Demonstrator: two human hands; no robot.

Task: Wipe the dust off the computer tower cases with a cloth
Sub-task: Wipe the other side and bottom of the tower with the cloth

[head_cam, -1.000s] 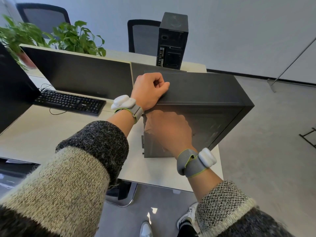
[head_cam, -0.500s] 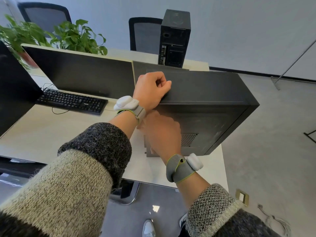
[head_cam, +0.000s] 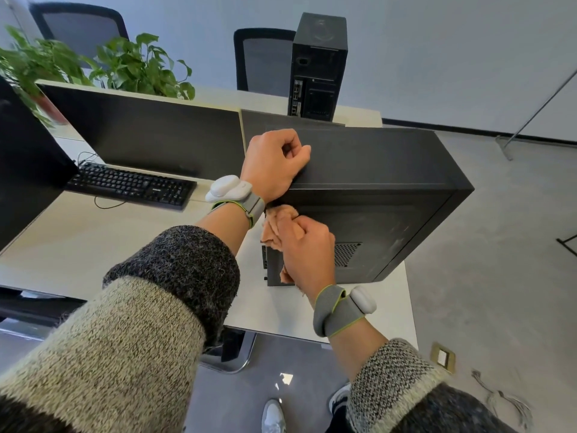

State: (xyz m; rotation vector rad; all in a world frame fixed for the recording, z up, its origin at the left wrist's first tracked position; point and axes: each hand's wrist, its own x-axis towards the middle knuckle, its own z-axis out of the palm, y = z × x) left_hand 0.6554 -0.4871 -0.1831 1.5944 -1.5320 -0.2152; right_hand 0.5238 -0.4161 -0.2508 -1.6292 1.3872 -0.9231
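Two towers in view, nearer black tower the one under work: at near right corner of desk, long side panel toward camera.

Change since a second ago: right hand now further left on that panel, clear of vent grille, which was covered before and is now fully exposed. Cloth no longer hidden under palm, bunched out above and below knuckles at panel's left end. Reads as end of one stroke across the side, so probably a return pass or a move round the corner next. Left hand same as before: a fist curled on nothing, resting on tower's top by its left edge, steadying. Right hand's fingers curled round peach cloth, pressing it to panel.

Look of tower: matte black, top fairly even. Pale smeary streaks on side panel right of grille and toward far end, judged still dusty there. Small slots down left edge, too small to tell.

Outward: second tower upright at desk's far edge, back panel facing camera, well apart, no hand near, judged yet to do. Dark screen left of nearer tower, keyboard before it, plants behind, chair beyond. Grey bands on both wrists.
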